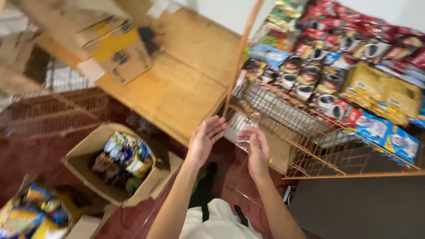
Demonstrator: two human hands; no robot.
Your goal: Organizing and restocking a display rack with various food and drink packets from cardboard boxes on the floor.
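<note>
My left hand (pixel 204 139) is raised with its palm turned inward and its fingers spread, holding nothing. My right hand (pixel 255 148) faces it a short way to the right, fingers loosely curled and also holding nothing. Both hover in front of the near corner of a wire display rack (pixel 283 119), just below a slanted wooden pole (pixel 241 53). The rack's upper rows hang full of small sachet strips (pixel 318 88) in red, black, yellow and blue. The picture is blurred by motion.
A wooden table (pixel 177 84) stands at the back with a cardboard box (pixel 119 53) on it. On the red floor to the left sits an open carton of snack packets (pixel 121 161), with another heap of packets (pixel 35 212) at the bottom left corner.
</note>
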